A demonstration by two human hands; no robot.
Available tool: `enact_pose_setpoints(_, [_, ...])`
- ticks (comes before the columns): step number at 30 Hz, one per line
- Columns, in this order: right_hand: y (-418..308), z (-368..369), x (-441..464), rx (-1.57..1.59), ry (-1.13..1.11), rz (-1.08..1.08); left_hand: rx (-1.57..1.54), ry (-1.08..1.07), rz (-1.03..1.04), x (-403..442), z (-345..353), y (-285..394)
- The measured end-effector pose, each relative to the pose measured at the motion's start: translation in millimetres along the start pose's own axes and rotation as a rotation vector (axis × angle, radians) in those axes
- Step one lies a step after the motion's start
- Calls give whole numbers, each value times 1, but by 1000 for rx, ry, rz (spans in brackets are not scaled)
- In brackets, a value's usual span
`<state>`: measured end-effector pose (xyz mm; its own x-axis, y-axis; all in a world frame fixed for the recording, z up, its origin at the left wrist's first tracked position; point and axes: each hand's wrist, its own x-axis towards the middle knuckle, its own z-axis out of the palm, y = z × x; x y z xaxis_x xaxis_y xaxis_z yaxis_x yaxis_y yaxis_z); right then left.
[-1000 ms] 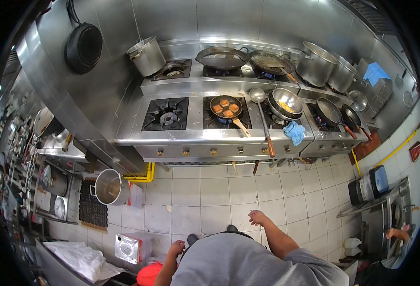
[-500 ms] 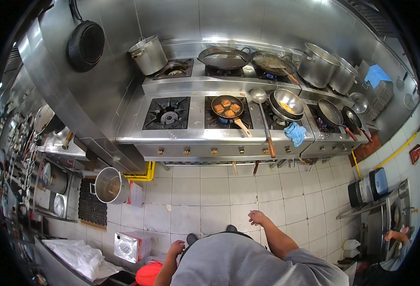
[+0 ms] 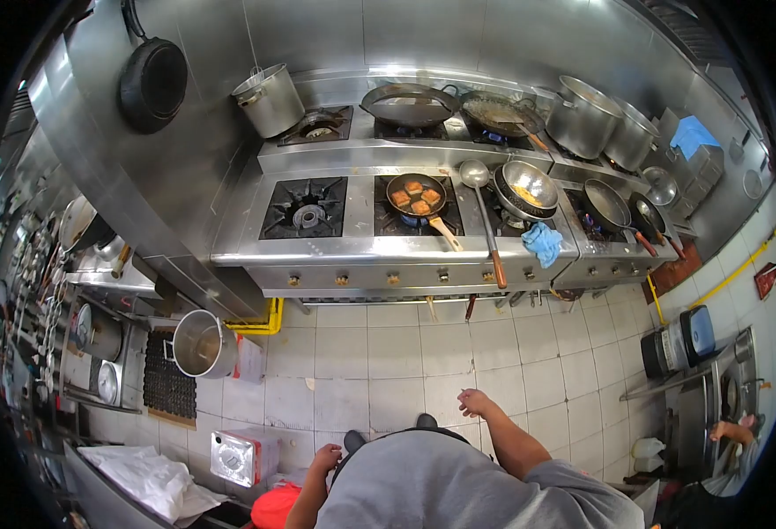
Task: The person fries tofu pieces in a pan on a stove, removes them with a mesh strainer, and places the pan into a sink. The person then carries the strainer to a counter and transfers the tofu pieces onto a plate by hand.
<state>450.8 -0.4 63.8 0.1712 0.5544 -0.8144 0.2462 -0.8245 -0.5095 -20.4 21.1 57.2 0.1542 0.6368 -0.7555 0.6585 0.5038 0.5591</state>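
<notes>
Your right hand (image 3: 473, 403) is kinda out ahead of your grey shirt (image 3: 432, 480), fingers loosely bent; your left hand (image 3: 327, 456) is by its left edge.

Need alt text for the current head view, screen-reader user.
A pan with four browned pieces sits on a steel stove, near a ladle, bowl and blue cloth. Pots and more pans stand behind. The person's left hand and right hand are low, away from the stove.

One pan (image 3: 398, 181) holds four browned pieces (image 3: 420, 207); three stockpots (image 3: 582, 122) stand farther back.
</notes>
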Motion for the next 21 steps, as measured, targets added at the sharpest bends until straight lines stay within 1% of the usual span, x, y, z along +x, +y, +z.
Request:
enact_pose_setpoints(7, [-4, -1, -2, 18, -5, -2, 9, 0, -5, 1, -1, 1])
enact_pose_setpoints(16, [-11, -1, 1, 20, -14, -12, -51, 2, -22, 8, 0, -6])
enact_pose_setpoints(21, [-11, 0, -1, 3, -15, -17, -39, 5, 3, 9, 0, -10])
